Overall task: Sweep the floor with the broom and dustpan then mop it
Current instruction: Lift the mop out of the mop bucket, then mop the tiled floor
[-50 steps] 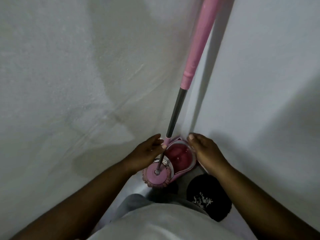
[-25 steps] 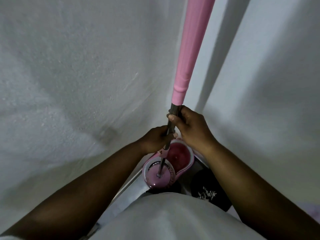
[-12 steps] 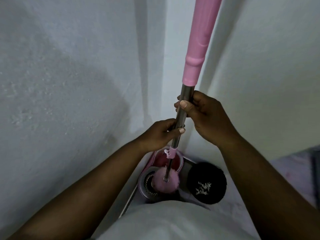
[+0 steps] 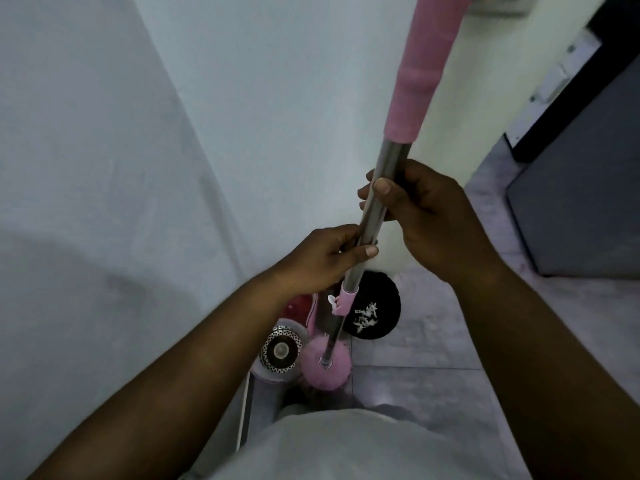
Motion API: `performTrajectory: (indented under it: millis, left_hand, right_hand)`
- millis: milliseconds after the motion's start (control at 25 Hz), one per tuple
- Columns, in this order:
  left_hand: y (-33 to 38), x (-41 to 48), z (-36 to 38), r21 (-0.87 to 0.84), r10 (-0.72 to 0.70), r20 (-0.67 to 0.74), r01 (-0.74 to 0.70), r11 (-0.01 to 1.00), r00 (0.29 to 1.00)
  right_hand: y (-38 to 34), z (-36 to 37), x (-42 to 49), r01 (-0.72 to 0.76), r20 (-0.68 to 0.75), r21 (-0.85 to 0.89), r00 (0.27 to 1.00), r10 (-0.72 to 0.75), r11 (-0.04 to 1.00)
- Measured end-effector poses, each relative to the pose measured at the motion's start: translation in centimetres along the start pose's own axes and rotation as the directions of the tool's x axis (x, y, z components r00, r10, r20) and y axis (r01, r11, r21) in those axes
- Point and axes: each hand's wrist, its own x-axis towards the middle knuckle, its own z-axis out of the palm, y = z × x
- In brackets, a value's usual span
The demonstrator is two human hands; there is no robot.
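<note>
Now that the round pink mop head (image 4: 325, 363) has left the perforated steel spinner basket (image 4: 280, 351), wringing looks done. Left hand (image 4: 322, 261) and right hand (image 4: 429, 216) both clamp the grey metal pole (image 4: 372, 216).

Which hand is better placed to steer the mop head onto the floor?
Left, probably: the left hand holds the mop pole lower, nearer the mop head; the right hand holds higher, suiting support.

Room corner, seen from above | mop (image 4: 372, 216): 1 (pink grip, steel shaft, pink head) | hands: 2, left hand (image 4: 322, 261) & right hand (image 4: 429, 216) | pink spin bucket (image 4: 298, 306): 1 | steel strainer basket (image 4: 280, 349): 1 | black round item w/ white print (image 4: 374, 313): 1 | dark cabinet (image 4: 581, 209): 1
</note>
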Motion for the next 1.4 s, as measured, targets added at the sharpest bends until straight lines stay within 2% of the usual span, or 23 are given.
performTrajectory:
  millis: [200, 320, 440, 640, 880, 1240, 1400]
  left_hand:
    - [4.0, 1.7, 8.4, 0.032, 0.055, 0.157, -0.061, 0.998, 0.986]
    - [6.3, 2.5, 15.9, 0.029, 0.054, 0.238, -0.062, 0.998, 0.970]
    - [9.5, 3.6, 24.6, 0.036, 0.093, 0.374, -0.115, 0.993, 0.923]
    - [14.5, 4.6, 37.6, 0.031, 0.188, 0.577, -0.252, 0.967, 0.795]
    - [19.5, 6.0, 50.9, 0.021, 0.191, 0.769, -0.322, 0.946, 0.610]
    - [23.3, 13.3, 66.9, 0.004, 0.133, 0.913, -0.334, 0.943, 0.386]
    - [24.4, 19.1, 71.8, 0.000, 0.106, 0.941, -0.313, 0.950, 0.322]
  right_hand:
    - [2.3, -7.6, -6.5, -0.061, -0.132, 0.008, 0.989, 0.062, 0.998]
    - [4.4, -13.5, -12.2, -0.144, -0.213, -0.017, 0.967, 0.137, 0.989]
    - [6.4, -20.4, -19.0, -0.215, -0.333, -0.045, 0.924, 0.188, 0.976]
    - [8.5, -28.9, -29.6, -0.336, -0.522, -0.058, 0.813, 0.258, 0.940]
    - [10.6, -37.0, -38.8, -0.484, -0.695, -0.032, 0.640, 0.329, 0.874]
    - [16.7, -48.4, -43.9, -0.586, -0.823, 0.111, 0.399, 0.405, 0.802]
    - [20.2, -53.8, -42.5, -0.619, -0.822, 0.148, 0.357, 0.444, 0.772]
